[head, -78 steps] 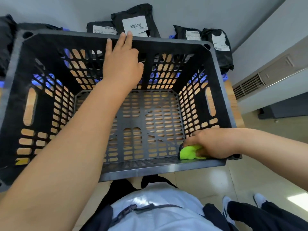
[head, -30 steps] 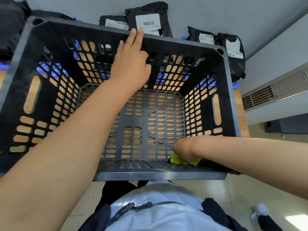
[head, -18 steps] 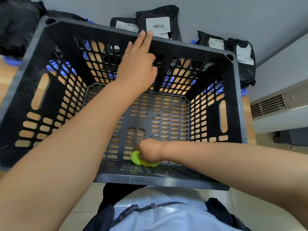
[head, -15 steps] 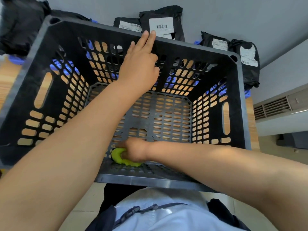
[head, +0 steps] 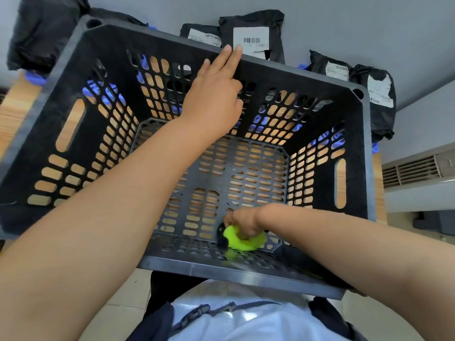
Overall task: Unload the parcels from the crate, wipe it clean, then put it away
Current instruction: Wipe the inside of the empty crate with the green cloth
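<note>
Lime-green cloth [head: 243, 240], bunched in the curled fingers of the right hand [head: 242, 222], pressed on the slotted floor of the black plastic crate [head: 234, 273] where that floor met the near wall, slightly right of centre. The left hand [head: 213, 96] reached across to the far wall, fingers straight and tips on the rim, holding nothing and apparently bracing the crate. The crate stood emptied on a wooden counter [head: 14, 107], its long axis running left to right across the person's body, so most of the floor lay ahead and to the left of the cloth. The right hand was far the nearer to that surface; judging by the layout, wiping looked partly done, with putting the crate away not yet begun. The left forearm crossed diagonally above the floor's left half and seemed the likeliest obstruction to a leftward sweep. Black parcels [head: 251, 38] with white labels leaned against the grey wall behind the crate, well apart from both hands. A wall vent [head: 413, 171] sat at right.
</note>
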Motion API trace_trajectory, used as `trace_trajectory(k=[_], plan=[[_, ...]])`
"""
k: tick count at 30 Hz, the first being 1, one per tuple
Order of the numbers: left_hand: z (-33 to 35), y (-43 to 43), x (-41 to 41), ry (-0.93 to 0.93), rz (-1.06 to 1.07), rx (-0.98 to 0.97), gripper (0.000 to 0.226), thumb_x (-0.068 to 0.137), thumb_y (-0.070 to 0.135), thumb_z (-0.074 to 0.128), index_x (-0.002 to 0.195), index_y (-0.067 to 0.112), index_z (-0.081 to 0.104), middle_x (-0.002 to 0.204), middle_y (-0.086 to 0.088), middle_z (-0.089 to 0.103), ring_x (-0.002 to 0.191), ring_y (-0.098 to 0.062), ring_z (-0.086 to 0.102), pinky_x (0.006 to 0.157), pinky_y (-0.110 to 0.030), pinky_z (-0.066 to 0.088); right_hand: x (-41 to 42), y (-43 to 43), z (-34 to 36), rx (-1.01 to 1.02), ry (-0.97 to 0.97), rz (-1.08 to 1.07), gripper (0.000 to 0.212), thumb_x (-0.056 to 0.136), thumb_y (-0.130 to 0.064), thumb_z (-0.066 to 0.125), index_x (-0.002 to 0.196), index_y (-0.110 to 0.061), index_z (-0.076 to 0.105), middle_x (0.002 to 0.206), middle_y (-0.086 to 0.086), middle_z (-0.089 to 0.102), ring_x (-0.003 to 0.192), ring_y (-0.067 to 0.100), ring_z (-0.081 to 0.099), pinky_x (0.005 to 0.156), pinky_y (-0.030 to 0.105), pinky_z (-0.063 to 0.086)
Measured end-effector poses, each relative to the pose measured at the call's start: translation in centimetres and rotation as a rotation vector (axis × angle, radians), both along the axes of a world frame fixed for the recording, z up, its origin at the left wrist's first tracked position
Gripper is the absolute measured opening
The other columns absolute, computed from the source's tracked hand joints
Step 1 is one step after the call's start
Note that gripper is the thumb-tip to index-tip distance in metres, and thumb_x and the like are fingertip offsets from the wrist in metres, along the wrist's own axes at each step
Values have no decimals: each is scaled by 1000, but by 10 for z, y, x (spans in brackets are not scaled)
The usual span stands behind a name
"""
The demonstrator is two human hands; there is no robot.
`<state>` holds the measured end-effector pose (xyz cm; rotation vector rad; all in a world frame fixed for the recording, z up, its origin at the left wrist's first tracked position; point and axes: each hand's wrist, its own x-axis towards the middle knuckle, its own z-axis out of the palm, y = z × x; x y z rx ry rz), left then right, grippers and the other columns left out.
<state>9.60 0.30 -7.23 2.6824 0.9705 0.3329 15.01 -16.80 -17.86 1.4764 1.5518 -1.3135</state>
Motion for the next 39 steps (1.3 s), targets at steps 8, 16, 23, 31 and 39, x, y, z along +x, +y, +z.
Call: trace_trajectory(k=[8, 16, 23, 31, 39], plan=[[0, 0, 0, -3, 3, 7, 28, 94, 21, 47, 114, 10, 65, 160, -4, 2, 147, -19, -3, 117, -39, 0, 22, -14, 1, -232, -322, 501, 41, 91, -10, 57, 131, -5, 51, 135, 12, 48, 117, 31, 51, 89, 37, 46], [2, 1, 0, -6, 5, 7, 30, 95, 21, 46, 116, 11, 65, 160, -4, 4, 147, -19, -1, 117, -38, -1, 11, -6, -3, -157, -196, 168, 47, 92, -12, 54, 137, -5, 43, 131, 11, 50, 114, 29, 52, 89, 36, 46], [2, 2, -1, -12, -5, 6, 31, 95, 22, 46, 118, 12, 65, 160, -2, 5, 147, -18, 0, 117, -37, -1, -17, 2, -6, 75, 0, -145, 47, 91, -10, 52, 136, -16, 43, 130, 10, 52, 112, 29, 54, 74, 30, 44], [5, 5, -3, -21, -21, -5, 32, 95, 21, 45, 119, 13, 64, 160, -2, 7, 147, -17, 1, 117, -36, -1, -34, 14, -8, 167, 317, -829, 48, 88, -20, 64, 131, -17, 44, 122, 10, 54, 93, 20, 53, 71, 31, 47], [14, 5, -4, -23, -37, -112, 33, 97, 23, 43, 124, 15, 62, 160, -2, 7, 147, -16, 0, 118, -36, 2, -22, 26, 0, 159, 424, -1398, 60, 73, -14, 80, 123, -11, 48, 113, 16, 63, 96, 31, 65, 79, 44, 56]])
